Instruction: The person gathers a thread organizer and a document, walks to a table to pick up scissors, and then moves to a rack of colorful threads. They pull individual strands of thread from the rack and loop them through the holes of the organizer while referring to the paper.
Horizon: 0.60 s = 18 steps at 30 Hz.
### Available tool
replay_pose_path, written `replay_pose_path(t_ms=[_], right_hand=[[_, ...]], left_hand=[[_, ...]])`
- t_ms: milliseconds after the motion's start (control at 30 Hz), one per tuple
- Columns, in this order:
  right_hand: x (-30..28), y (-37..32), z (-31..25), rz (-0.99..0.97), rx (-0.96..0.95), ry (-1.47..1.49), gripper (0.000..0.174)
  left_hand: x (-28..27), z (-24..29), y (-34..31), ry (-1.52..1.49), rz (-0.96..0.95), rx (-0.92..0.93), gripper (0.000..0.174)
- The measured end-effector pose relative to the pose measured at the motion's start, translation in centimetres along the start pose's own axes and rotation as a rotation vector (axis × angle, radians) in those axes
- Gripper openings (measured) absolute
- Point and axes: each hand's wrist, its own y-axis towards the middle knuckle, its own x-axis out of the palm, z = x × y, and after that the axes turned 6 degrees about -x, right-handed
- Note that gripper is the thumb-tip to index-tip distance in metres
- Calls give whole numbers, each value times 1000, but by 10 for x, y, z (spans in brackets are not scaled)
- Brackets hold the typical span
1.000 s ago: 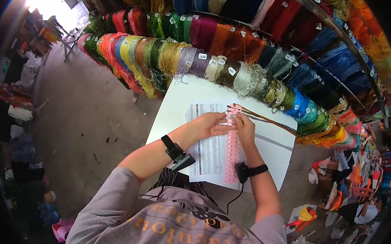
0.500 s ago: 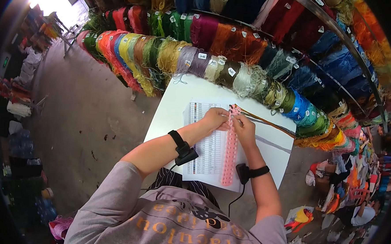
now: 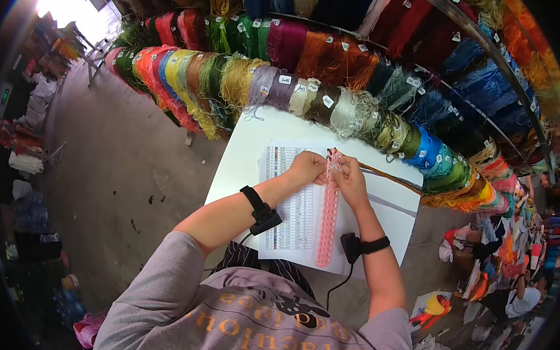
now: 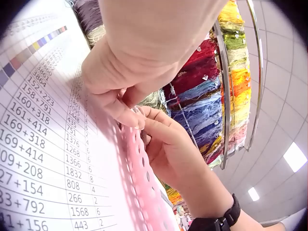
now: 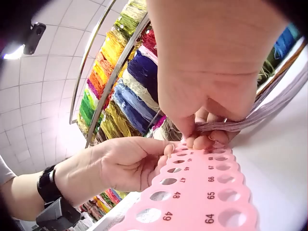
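Note:
A long pink card [image 3: 326, 228] with numbered holes along both edges lies lengthwise over printed sheets [image 3: 293, 220]. My left hand [image 3: 307, 168] pinches its left edge near the far end. Opposite it, my right hand [image 3: 350, 182] has its fingertips curled on the card and on a greyish-purple thread bundle, which shows in the right wrist view as thread [image 5: 255, 118] running off to the right. Brown thread [image 3: 387, 175] also trails right from the card's far end. In the left wrist view the fingertips of both hands meet at the card [image 4: 139, 168].
Racks of labelled, coloured thread skeins [image 3: 284, 90] curve around the far side of the white table [image 3: 233, 166]. A grey strand [image 3: 392, 205] lies on the table at the right. Piled goods and another person [image 3: 523, 300] are at the far right.
Since a second ago, my left hand has gone from spread fingers to a pinch on the card's edge. The card has shifted slightly left, and my right hand stays at its far end.

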Motion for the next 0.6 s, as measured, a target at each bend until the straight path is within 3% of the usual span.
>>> replay_pose_path(t_ms=[600], right_hand=[[3,1,-5,-19,0,-45,11]], left_hand=[[1,-3,1,5,2,44,24]])
